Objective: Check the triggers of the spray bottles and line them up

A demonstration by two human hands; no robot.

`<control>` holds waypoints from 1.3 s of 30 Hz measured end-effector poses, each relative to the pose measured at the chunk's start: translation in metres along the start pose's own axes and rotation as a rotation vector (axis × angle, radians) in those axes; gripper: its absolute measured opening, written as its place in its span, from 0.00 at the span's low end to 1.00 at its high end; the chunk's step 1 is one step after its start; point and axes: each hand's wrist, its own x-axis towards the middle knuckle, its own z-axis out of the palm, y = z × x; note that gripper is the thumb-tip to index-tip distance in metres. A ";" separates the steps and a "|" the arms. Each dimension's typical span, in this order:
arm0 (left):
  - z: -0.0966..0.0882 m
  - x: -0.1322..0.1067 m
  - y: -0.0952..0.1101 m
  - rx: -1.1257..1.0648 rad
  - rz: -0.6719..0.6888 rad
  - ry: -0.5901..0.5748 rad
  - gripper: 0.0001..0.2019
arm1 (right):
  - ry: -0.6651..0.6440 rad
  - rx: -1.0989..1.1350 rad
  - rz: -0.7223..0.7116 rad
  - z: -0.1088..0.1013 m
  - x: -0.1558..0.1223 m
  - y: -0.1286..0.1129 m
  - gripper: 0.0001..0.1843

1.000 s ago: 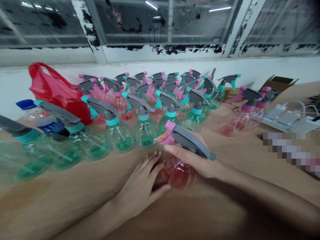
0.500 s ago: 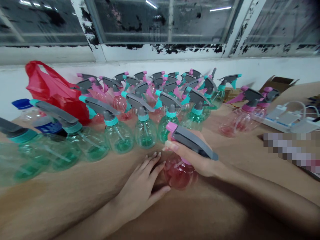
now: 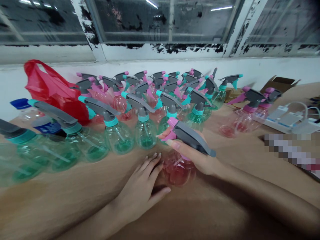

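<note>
My right hand (image 3: 200,153) is closed round the neck of a pink spray bottle (image 3: 178,170), under its grey and pink trigger head. The bottle is upright near the middle of the table, and part of its neck is hidden by my fingers. My left hand (image 3: 142,183) lies with fingers stretched out on the table (image 3: 95,200), just left of this bottle. Whether its fingertips touch the bottle I cannot tell. Behind my hands stands a row of green spray bottles (image 3: 146,133) with turquoise collars.
More pink and green spray bottles crowd toward the wall. At back left are a red plastic bag (image 3: 57,90) and a blue-capped bottle (image 3: 47,123). On the right stand two pink spray bottles (image 3: 232,123), a power strip with chargers (image 3: 287,116) and a cardboard box (image 3: 278,85).
The pink spray bottle in my right hand has shifted slightly up and left in view, and its trigger head now sits a little higher. My left hand has barely moved.
</note>
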 end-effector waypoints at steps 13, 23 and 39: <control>-0.002 0.002 0.001 0.013 -0.010 -0.042 0.27 | 0.003 -0.012 -0.020 0.001 -0.001 0.003 0.10; -0.001 0.002 0.000 0.003 -0.004 -0.029 0.27 | 0.022 -0.015 0.027 0.001 -0.002 -0.001 0.12; -0.001 0.000 0.001 -0.005 -0.008 -0.019 0.27 | 0.015 -0.066 -0.030 -0.002 -0.002 0.001 0.11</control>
